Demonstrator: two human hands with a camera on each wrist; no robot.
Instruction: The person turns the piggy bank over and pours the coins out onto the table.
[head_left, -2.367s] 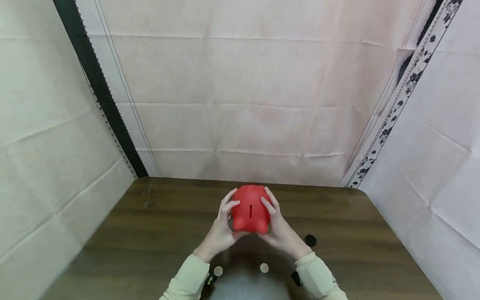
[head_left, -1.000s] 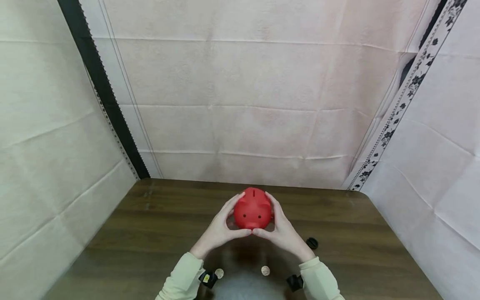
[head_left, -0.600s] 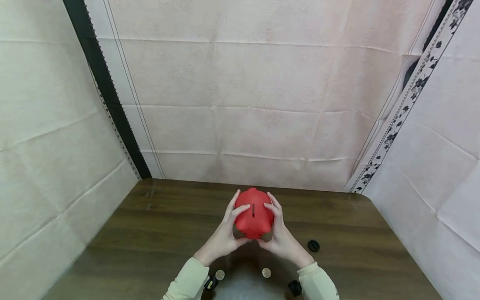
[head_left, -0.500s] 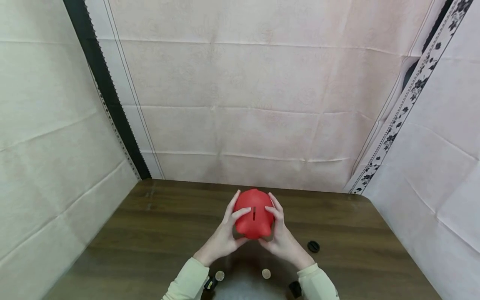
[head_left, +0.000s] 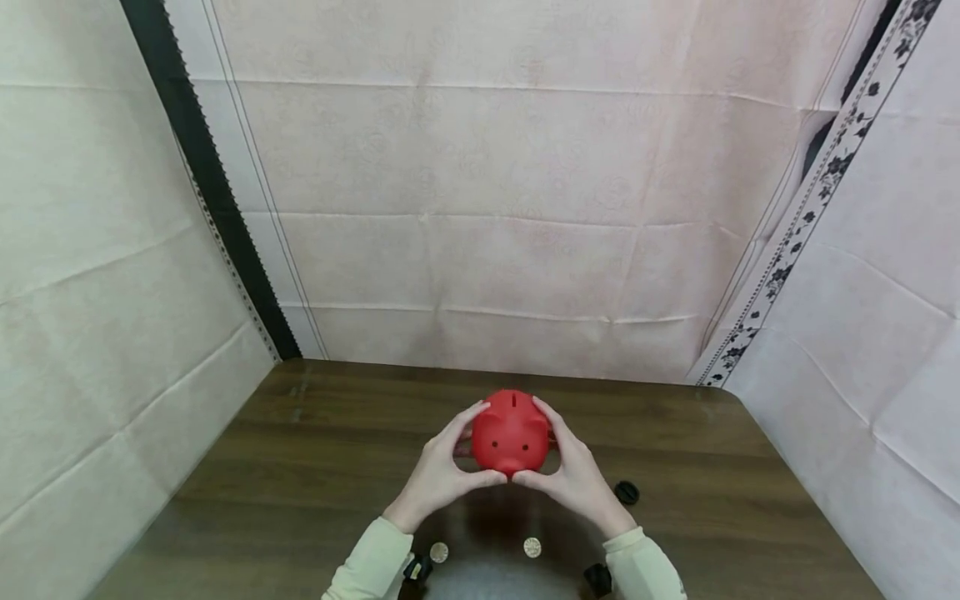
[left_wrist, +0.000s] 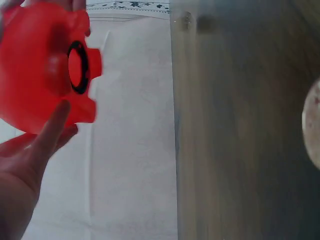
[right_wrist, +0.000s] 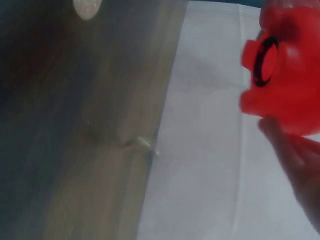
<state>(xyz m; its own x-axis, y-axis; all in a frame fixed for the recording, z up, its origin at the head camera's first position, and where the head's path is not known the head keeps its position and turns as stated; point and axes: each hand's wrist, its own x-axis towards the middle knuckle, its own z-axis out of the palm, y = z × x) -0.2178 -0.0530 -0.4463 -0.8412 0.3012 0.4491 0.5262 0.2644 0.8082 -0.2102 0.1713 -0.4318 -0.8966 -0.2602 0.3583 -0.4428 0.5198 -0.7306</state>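
Observation:
Between my two hands, over the table, I hold a red piggy bank (head_left: pixel 510 437). In the head view its face, with two dark eyes and a snout, is toward me, and the coin slot shows at the top. My left hand (head_left: pixel 444 473) grips its left side and my right hand (head_left: pixel 573 473) its right, with both thumbs meeting below the snout. The left wrist view shows stubby feet and a round black-rimmed opening (left_wrist: pixel 78 67) in the belly; the same opening (right_wrist: pixel 265 61) appears in the right wrist view. Most of my other fingers are hidden behind the bank.
Two coins lie on the wooden table (head_left: pixel 300 483): one coin (head_left: pixel 438 552) by my left forearm, another coin (head_left: pixel 532 547) between the forearms. A round black plug (head_left: pixel 626 492) sits beside my right wrist. White cloth (head_left: pixel 480 275) hangs behind and at both sides.
Since half a second ago, the piggy bank has tilted in my hands, so its face shows instead of its back. Before that it rocked between these two poses. Coins and plug stayed put.

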